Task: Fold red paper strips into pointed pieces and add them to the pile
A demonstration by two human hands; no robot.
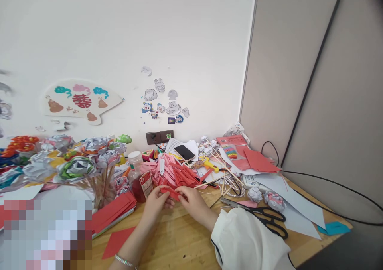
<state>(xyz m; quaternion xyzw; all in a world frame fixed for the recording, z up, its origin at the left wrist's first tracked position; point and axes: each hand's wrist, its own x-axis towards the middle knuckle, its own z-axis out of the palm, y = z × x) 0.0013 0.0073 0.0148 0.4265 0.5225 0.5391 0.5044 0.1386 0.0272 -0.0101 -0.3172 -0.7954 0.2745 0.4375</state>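
Observation:
Between my two hands, just above the wooden table (167, 238), is a small folded strip of red paper (171, 192). My left hand (160, 201) pinches its left end between thumb and fingers. The right end is gripped by my right hand (190, 201) in the same way. Right behind them lies a heap of pink and red folded paper strips (176, 172). A bottle with a white lid (135, 174) and a small printed red box (146, 183) stand close to my left hand. A stack of red paper (113, 212) lies further left.
Paper flowers on sticks (77, 166) crowd the left side. Black-handled scissors (263, 214) lie to the right, near crumpled paper balls (273, 201) and a string of beads (233, 186). Behind are a phone (184, 152) and a yellow glue gun (210, 164). A black cable (329, 177) crosses the right edge.

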